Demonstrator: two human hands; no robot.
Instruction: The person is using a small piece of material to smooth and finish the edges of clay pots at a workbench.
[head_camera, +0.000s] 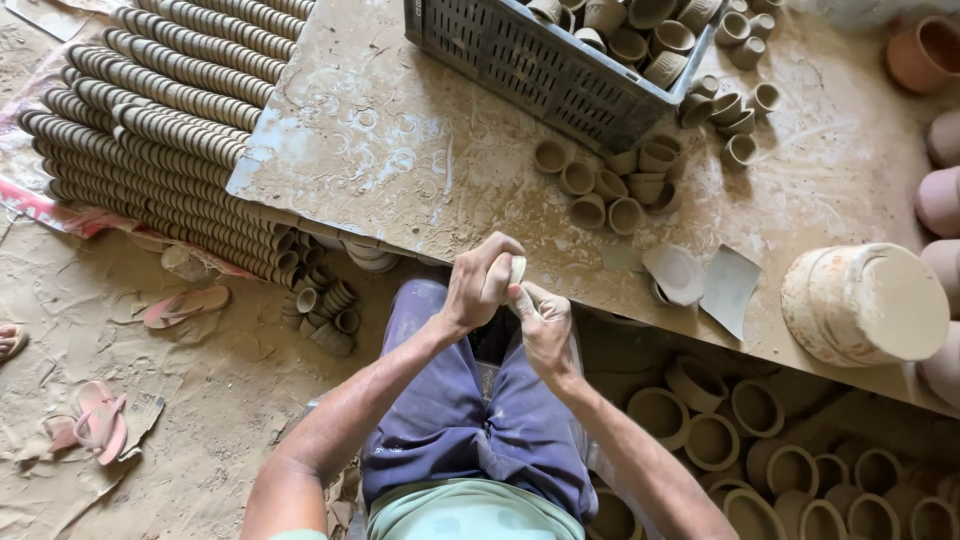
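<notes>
The left hand (480, 290) is closed around a small clay cup (514, 268) held over the lap, just off the table (400, 150) edge; the right hand (540, 325) pinches its rim (the clay looks unfired). Too hard a squeeze could likely crack or deform it.

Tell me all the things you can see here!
small pale clay cup: one, beige, held in both hands
dark plastic crate: one, grey, table top, full of cups
loose unfired clay cups: many, brown, beside crate
long rows of stacked clay cups: many, brown, floor, left
wider clay pots: many, brown, under table
round clay-smeared tub: one, tan, table's right edge
pink sandals: several, floor
left hand: gripping cup
right hand: touching cup
</notes>
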